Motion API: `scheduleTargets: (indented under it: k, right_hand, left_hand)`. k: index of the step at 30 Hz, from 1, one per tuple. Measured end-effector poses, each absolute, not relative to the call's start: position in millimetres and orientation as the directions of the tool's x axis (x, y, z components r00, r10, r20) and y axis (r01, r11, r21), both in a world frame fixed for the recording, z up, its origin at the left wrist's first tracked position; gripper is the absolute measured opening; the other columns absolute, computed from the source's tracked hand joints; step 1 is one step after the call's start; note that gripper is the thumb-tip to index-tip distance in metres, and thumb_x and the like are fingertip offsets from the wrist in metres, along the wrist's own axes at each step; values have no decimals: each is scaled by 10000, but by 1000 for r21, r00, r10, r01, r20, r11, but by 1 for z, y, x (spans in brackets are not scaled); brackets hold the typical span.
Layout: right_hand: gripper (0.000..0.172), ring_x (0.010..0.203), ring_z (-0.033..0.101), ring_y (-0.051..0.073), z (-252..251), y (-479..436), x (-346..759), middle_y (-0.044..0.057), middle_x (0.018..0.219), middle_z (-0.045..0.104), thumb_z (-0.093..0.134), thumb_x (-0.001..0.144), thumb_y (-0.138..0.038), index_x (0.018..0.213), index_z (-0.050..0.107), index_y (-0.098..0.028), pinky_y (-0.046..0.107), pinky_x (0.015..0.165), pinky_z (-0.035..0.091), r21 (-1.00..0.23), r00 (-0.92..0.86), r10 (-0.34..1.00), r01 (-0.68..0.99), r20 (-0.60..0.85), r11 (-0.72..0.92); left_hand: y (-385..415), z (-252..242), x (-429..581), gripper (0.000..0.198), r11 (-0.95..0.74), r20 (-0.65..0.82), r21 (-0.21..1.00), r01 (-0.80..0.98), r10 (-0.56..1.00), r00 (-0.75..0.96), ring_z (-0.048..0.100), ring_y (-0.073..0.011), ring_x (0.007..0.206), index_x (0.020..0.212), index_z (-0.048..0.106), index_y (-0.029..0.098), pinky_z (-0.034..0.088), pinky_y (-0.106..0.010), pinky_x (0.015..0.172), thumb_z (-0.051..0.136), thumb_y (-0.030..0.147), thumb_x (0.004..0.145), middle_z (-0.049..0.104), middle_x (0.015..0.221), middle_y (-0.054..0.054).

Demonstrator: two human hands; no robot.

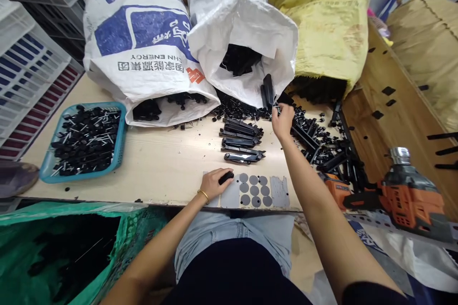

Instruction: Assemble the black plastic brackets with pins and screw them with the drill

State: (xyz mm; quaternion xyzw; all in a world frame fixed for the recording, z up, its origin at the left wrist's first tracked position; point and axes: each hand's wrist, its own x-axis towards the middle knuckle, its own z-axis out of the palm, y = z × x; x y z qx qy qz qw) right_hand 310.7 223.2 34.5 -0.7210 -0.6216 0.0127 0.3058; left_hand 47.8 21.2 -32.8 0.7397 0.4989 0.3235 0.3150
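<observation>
At the table's front edge my left hand (213, 184) is closed around a small black plastic part (226, 177), beside a grey sheet with round discs (255, 191). My right hand (284, 121) reaches forward to the loose black parts by the mouth of the middle white sack (243, 14). Its fingers are bent together, and what they pinch is hidden. Just beyond those fingers, long black pieces (267, 90) lean out of the sack. Between my hands lies a row of long black plastic parts (243, 140).
A blue basket (121, 143) of black-headed screws stands at the left. A printed white sack (143, 33) and a yellow sack (322, 24) lie at the back. Black parts (311, 138) are heaped right of my forearm. An orange power tool (411, 200) is at the right edge.
</observation>
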Motion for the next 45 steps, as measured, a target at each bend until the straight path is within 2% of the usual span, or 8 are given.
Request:
scheduleTargets:
  k: [7, 15, 22, 26, 30, 34, 40, 45]
  right_hand:
    - [252, 990, 575, 280, 67, 345, 285, 112, 908, 587, 657, 771, -287, 909, 606, -82, 519, 921, 435, -535, 418, 906, 781, 66, -322]
    - [406, 674, 629, 166, 46, 300, 321, 23, 795, 575, 573, 794, -535, 952, 534, -163, 336, 620, 555, -896, 176, 965, 432, 195, 102]
    - [379, 936, 673, 213, 52, 227, 317, 77, 1104, 645, 650, 778, -490, 1029, 560, -220, 415, 825, 565, -933, 60, 963, 270, 262, 237]
    - [258, 1176, 582, 247, 74, 162, 320, 79, 1261, 603, 633, 816, -420, 997, 599, -239, 465, 959, 507, -885, 11, 943, 349, 333, 309]
    - [175, 1208, 563, 220, 83, 88, 328, 64, 1243, 625, 575, 870, -294, 1031, 636, -262, 437, 1038, 455, -808, -214, 928, 458, 305, 371]
    - [340, 1222, 550, 198, 49, 22, 327, 77, 1333, 567, 385, 918, -181, 1128, 643, -249, 409, 1037, 466, -681, -421, 898, 620, 132, 391]
    - [545, 1193, 537, 272, 9, -24, 313, 120, 1417, 464, 347, 836, -69, 1329, 528, -214, 433, 893, 534, -306, -282, 956, 920, -78, 246]
    - [538, 1257, 460, 290, 36, 11, 323, 90, 1449, 440, 415, 848, -53, 1339, 508, -253, 479, 1003, 419, -104, -640, 755, 769, -143, 631]
  left_hand:
    - [24, -37, 47, 301, -301, 191, 793, 529, 948, 253, 705, -183, 866, 1110, 647, 227, 580, -302, 764, 554, 403, 885, 737, 976, -39]
    - [25, -33, 49, 280, -299, 184, 785, 542, 949, 256, 705, -181, 828, 1101, 640, 225, 583, -291, 717, 541, 389, 898, 738, 961, -44]
    - [25, -32, 48, 293, -271, 146, 785, 557, 955, 259, 707, -181, 828, 1109, 651, 239, 583, -284, 742, 529, 403, 900, 738, 948, -48]
    - [24, -33, 48, 290, -284, 169, 775, 565, 954, 248, 710, -179, 836, 1100, 651, 227, 588, -286, 746, 535, 401, 899, 741, 956, -42]
    - [24, -35, 47, 294, -265, 152, 771, 579, 960, 237, 711, -179, 859, 1090, 658, 220, 583, -284, 774, 552, 407, 889, 740, 988, -39]
    - [24, -36, 46, 295, -211, 106, 765, 608, 973, 205, 701, -186, 924, 1087, 666, 221, 565, -294, 839, 589, 394, 861, 733, 1040, -30]
    - [20, -27, 50, 293, -119, 24, 737, 665, 988, 150, 679, -194, 968, 1129, 654, 219, 543, -295, 851, 618, 318, 855, 719, 1063, -32]
    - [10, -16, 58, 347, -189, 22, 663, 724, 972, 234, 650, -184, 885, 1207, 612, 202, 537, -283, 783, 591, 300, 875, 665, 945, -45]
